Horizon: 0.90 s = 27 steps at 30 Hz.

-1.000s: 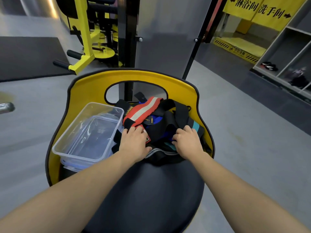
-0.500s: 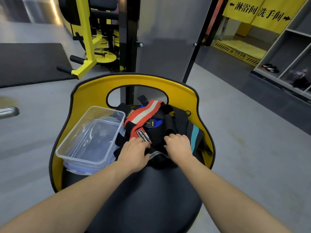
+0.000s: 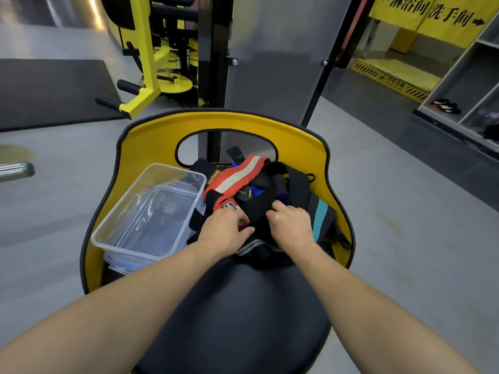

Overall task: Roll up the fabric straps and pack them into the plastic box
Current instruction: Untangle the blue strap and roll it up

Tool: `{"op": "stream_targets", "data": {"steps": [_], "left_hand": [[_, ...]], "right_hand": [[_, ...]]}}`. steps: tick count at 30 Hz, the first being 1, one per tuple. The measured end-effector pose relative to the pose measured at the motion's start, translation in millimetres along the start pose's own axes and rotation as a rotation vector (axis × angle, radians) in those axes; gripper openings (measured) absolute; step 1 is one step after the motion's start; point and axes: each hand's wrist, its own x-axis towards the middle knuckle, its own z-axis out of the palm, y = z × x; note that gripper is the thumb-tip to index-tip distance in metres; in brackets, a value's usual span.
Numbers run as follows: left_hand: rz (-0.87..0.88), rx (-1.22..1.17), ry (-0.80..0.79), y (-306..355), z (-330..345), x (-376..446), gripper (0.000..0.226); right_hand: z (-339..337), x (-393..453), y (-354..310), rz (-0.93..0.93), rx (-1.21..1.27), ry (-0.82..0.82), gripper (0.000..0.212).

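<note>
Box [image 3: 151, 211]: clear, no straps inside | hands: left [image 3: 225, 229], right [image 3: 293, 225] pinching black strap [image 3: 259, 209]

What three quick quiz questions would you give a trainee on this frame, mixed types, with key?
1. True or false: the plastic box already holds rolled straps.
2. Multiple choice: the red-and-white strap lies A) inside the box, B) on top of the strap pile, C) on the floor.
3. Fill in: the box sits to the ___ of the pile on the seat.

Key
1. False; nothing shows inside it.
2. B.
3. Left. The left hand and right hand rest on the pile, fingers curled into a black strap.
</note>
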Motion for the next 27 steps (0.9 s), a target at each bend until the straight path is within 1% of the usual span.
{"op": "stream_targets", "data": {"steps": [2, 4, 6, 8, 10, 11, 12, 14, 16, 18, 20, 22, 23, 24, 25, 27], "left_hand": [[-0.022, -0.015, 0.063, 6, -2, 0, 0.025], [-0.020, 0.002, 0.128, 11, -7, -1, 0.024], [0.004, 0.036, 0.179, 13, -13, -1, 0.024], [0.041, 0.058, 0.227, 16, -19, 2, 0.019], [0.068, 0.056, 0.282, 20, -28, 6, 0.012], [0.055, 0.032, 0.309, 22, -34, 9, 0.010], [0.011, -0.012, 0.334, 24, -41, 12, 0.010], [-0.151, -0.148, 0.360, 21, -53, 21, 0.012], [-0.285, -0.261, 0.298, 17, -60, 25, 0.009], [-0.307, -0.377, 0.187, 20, -65, 20, 0.005], [-0.246, -0.486, 0.119, 28, -72, 11, 0.019], [-0.118, -0.527, 0.098, 40, -86, -3, 0.035], [-0.081, -0.580, 0.102, 45, -94, -9, 0.036], [-0.102, -0.704, 0.101, 52, -104, -15, 0.031], [-0.177, -0.882, 0.081, 59, -116, -21, 0.027], [-0.290, -1.195, -0.031, 71, -137, -36, 0.026]], "right_hand": [[-9, 0, 6, 0.023, 0.074, 0.089, 0.019], [-19, -3, 12, 0.087, 0.192, 0.189, 0.009], [-31, -4, 19, 0.147, 0.345, 0.250, 0.008], [-47, -2, 27, 0.193, 0.479, 0.204, 0.012], [-63, 2, 37, 0.227, 0.611, 0.105, 0.016], [-71, 3, 41, 0.236, 0.664, 0.068, 0.017], [-81, 5, 45, 0.249, 0.708, 0.044, 0.017], [-102, 7, 50, 0.321, 0.848, 0.048, 0.018], [-121, 11, 51, 0.419, 1.034, 0.067, 0.017], [-136, 17, 48, 0.473, 1.135, 0.072, 0.014], [-147, 23, 42, 0.480, 1.193, 0.076, 0.012], [-157, 27, 35, 0.480, 1.234, 0.090, 0.013], [-163, 29, 31, 0.488, 1.241, 0.104, 0.013], [-169, 29, 27, 0.500, 1.235, 0.122, 0.014], [-175, 29, 24, 0.521, 1.230, 0.145, 0.014], [-190, 26, 16, 0.582, 1.247, 0.193, 0.016]]}}
